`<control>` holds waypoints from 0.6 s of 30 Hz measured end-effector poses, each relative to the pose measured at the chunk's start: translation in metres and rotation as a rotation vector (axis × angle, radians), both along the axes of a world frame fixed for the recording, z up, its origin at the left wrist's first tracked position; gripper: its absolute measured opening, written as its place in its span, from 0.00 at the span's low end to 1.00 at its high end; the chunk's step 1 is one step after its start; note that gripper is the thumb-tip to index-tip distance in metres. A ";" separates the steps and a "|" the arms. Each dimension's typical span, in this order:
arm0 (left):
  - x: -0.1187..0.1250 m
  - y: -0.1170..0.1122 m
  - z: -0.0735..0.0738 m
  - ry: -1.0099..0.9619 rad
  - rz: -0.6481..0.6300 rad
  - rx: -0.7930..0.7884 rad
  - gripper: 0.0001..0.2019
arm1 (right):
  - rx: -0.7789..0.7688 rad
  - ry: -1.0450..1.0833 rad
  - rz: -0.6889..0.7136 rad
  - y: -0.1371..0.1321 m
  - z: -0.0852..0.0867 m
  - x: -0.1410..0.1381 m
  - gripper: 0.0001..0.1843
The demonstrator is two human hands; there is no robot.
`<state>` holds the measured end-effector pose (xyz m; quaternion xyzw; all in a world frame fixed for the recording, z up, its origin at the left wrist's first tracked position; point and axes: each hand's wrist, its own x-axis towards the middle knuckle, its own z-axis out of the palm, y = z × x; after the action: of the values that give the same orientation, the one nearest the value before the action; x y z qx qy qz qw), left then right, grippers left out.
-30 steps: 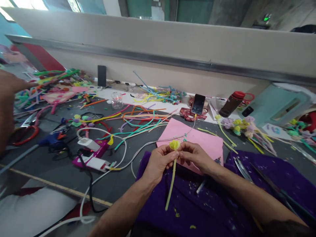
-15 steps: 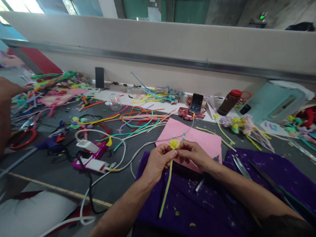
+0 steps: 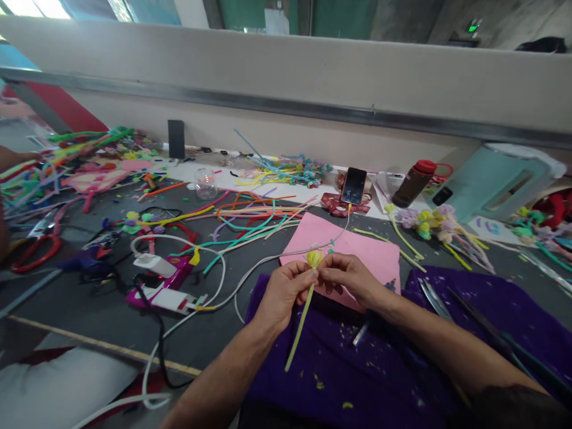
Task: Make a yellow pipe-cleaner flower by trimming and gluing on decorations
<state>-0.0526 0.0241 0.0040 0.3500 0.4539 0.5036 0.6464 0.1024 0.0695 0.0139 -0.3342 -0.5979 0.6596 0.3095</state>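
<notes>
While the yellow flower [image 3: 314, 258] is held upright above the near edge of the pink sheet [image 3: 378, 262], its base is pinched between the thumb and fingers of the left hand [image 3: 283, 292] and is met from the other side by the fingertips of the right hand [image 3: 355, 280]. The grip is narrow on both sides and closed on the flower, though the right hand's farther fingers are partly hidden. Below the left thumb, the pale yellow-green stem [image 3: 298, 333] is slanted down toward the lower left, over the purple cloth [image 3: 379, 387], which is flecked with small scraps. Metal blades [image 3: 434, 300] are seen on the cloth beyond the right forearm. Behind the pink sheet, a phone [image 3: 354, 185] is propped with a cable attached, and a dark bottle [image 3: 412, 185] with a red lid is tilted in view to its right. Across the table [image 3: 96, 310], loose coloured stems [image 3: 252, 210] are spread beyond a magenta power strip [image 3: 182, 266] fitted with white plugs. Farther left, red-handled scissors [image 3: 58, 245] are seen, and another person's hand [image 3: 15, 158] is partly shown at a colourful heap.
</notes>
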 end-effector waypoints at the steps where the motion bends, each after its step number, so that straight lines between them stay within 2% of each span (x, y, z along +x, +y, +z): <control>1: 0.000 0.000 0.000 -0.004 -0.001 -0.003 0.11 | -0.004 -0.002 0.003 0.000 0.000 0.000 0.10; 7: -0.002 0.003 -0.001 -0.089 0.006 -0.046 0.11 | -0.029 0.003 0.029 -0.001 -0.001 -0.002 0.11; 18: -0.002 0.004 0.001 -0.179 -0.084 -0.123 0.09 | 0.002 0.024 0.026 0.009 0.001 0.006 0.12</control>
<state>-0.0547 0.0285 0.0049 0.2820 0.4093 0.4764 0.7252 0.1089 0.0784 0.0152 -0.3183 -0.5991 0.6669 0.3083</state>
